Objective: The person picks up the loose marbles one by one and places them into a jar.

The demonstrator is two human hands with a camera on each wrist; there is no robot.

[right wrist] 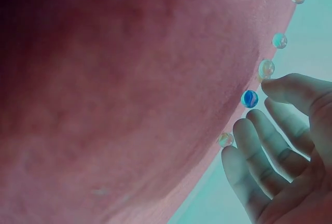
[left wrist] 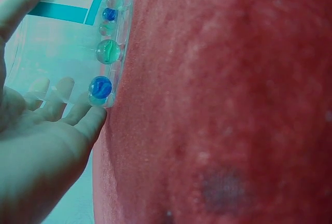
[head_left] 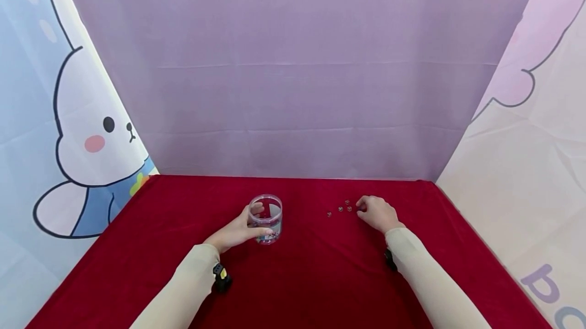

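Note:
My left hand (head_left: 239, 231) holds a clear plastic jar (head_left: 266, 198) from its left side, thumb in front and fingers round the back. The jar stands upright, with its mouth uncovered. Low inside it lie several glass marbles, among them a blue marble (left wrist: 100, 87) and a green marble (left wrist: 108, 52). To the right, my right hand (head_left: 379, 214) is down at the cloth with its fingers loosely bent. Just off its thumb and fingertips sits a blue marble (right wrist: 249, 98). A clear marble (right wrist: 226, 139) lies by another fingertip, and a clear marble (right wrist: 266, 68) near the thumb.
Red cloth (head_left: 302, 278) covers the table. Loose marbles lie left of the right hand, the leftmost marble (head_left: 329, 214) nearest the jar. A purple curtain (head_left: 293, 75) hangs behind, with printed cloth panels (head_left: 91, 115) at the sides.

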